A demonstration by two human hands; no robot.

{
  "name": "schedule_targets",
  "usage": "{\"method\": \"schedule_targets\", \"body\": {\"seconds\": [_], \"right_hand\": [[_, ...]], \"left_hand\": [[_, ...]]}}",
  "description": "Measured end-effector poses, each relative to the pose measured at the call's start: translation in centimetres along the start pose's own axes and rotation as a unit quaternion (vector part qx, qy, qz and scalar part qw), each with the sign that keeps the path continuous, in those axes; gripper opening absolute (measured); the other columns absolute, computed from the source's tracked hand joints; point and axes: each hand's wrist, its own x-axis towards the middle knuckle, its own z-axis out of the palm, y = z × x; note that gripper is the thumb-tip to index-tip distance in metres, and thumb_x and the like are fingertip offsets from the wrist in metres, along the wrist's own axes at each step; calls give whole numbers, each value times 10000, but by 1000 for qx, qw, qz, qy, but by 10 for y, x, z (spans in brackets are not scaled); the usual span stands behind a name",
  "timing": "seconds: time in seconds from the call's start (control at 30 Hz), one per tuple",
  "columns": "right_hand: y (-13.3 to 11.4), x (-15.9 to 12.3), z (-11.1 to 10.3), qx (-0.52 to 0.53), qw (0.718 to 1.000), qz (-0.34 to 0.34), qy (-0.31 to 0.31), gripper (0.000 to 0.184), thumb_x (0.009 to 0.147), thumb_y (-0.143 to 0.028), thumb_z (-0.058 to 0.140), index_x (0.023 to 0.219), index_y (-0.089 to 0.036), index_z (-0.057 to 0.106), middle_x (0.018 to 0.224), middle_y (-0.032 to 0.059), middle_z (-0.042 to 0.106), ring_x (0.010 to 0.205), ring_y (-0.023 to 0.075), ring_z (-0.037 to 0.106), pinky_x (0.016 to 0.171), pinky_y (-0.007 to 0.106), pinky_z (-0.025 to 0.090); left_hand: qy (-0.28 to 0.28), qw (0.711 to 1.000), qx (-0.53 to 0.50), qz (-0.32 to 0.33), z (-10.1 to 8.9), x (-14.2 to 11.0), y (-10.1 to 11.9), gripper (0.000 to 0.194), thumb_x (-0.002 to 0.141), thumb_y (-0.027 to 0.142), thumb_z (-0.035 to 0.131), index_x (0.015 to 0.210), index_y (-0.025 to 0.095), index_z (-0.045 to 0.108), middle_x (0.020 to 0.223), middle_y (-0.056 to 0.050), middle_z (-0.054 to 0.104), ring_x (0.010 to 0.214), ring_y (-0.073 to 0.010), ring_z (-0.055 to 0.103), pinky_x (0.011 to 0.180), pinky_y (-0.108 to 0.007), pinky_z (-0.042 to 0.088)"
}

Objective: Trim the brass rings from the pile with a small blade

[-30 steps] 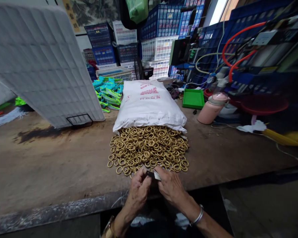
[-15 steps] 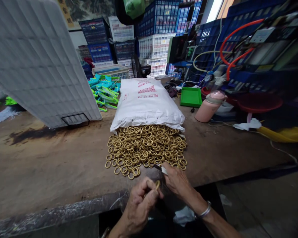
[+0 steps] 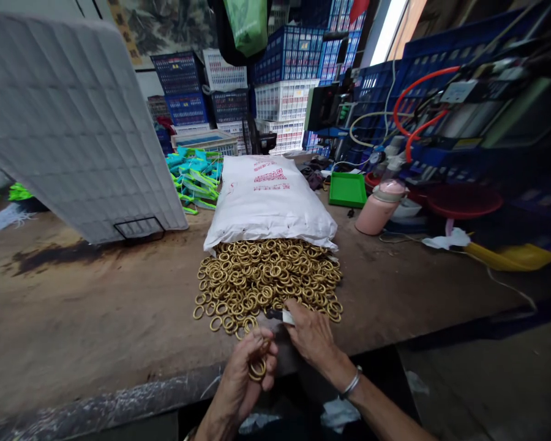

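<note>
Gold-coloured rings (image 3: 257,371) are in my left hand (image 3: 237,378), its fingers curled round them near the table's front edge. My right hand (image 3: 310,335) is closed on a small tool (image 3: 274,315) with a dark, narrow tip and a white part by the fingers; its exact kind is unclear. That hand is at the front of a heap of gold rings (image 3: 269,275), and its fingertips touch or nearly touch them. The heap spreads out from under a white sack (image 3: 270,205) with red print. Some loose rings lie just beyond my left hand.
On the left stands a white ribbed panel (image 3: 87,135), with turquoise and lime-green pieces (image 3: 195,177) beside it. To the right are a green tray (image 3: 348,190), a pink bottle (image 3: 379,211), a red dish (image 3: 463,202) and a yellow scoop (image 3: 509,256). Stacked crates (image 3: 287,98) fill the back.
My left hand has turned, opening its palm side to view and showing the rings in it. My right hand has shifted slightly left along the heap with the tool. The camera view has tilted up slightly.
</note>
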Motion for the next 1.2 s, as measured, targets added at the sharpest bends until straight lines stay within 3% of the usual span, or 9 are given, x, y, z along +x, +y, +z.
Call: {"method": "schedule_targets", "body": {"seconds": [0.2,0.4,0.53,0.67,0.8,1.03,1.13,1.2], "right_hand": [[-9,5,9,-34,999,-6,-28,244,748,-121,438,971,-191,508,827,53,616,712,156,531,598,252,253],[-11,9,1,4,999,0,-41,241,705,-57,409,876,-185,521,780,41,609,681,144,518,594,249,255],[-9,13,-8,115,992,14,-45,142,747,-105,389,782,-189,499,661,-8,552,598,117,472,560,225,265],[-8,13,-13,301,951,-13,-75,268,848,-340,328,668,-182,448,603,-32,453,570,104,402,535,210,292],[-9,7,-15,437,892,9,-113,283,815,-414,388,697,-170,469,624,-38,435,579,93,379,540,206,318],[-22,0,-16,542,816,116,-167,287,770,-463,442,678,-192,424,480,-92,327,409,50,264,393,171,230],[-26,-1,-12,571,782,154,-196,331,774,-522,406,682,-205,392,457,-101,351,339,36,212,330,165,168],[-26,-1,-7,579,774,158,-199,344,775,-533,394,671,-205,388,460,-96,379,322,32,205,318,166,158]], "left_hand": [[23,999,-46,-15,-11,1,-6,284,701,354,619,588,129,488,681,-33,554,568,-104,524,379,-158,341],[13,999,25,26,-15,4,-6,263,702,371,621,682,138,500,632,3,517,504,-81,490,348,-144,335],[45,984,144,100,-12,11,-2,323,713,420,591,895,174,487,588,41,500,436,-68,450,333,-138,332],[67,954,259,135,-5,20,2,430,720,456,549,1030,177,445,541,66,484,352,-45,359,303,-132,273],[49,954,267,127,0,24,2,351,714,448,542,906,161,483,486,84,439,328,-28,287,317,-141,207],[50,944,285,160,2,18,2,238,716,381,569,699,165,473,506,75,426,382,-35,295,381,-163,232],[51,942,280,176,2,17,-2,232,731,368,563,679,163,468,539,53,460,428,-48,346,413,-167,266],[50,947,267,171,1,16,-4,243,733,382,561,683,163,466,560,40,486,437,-51,365,417,-169,276]]}}
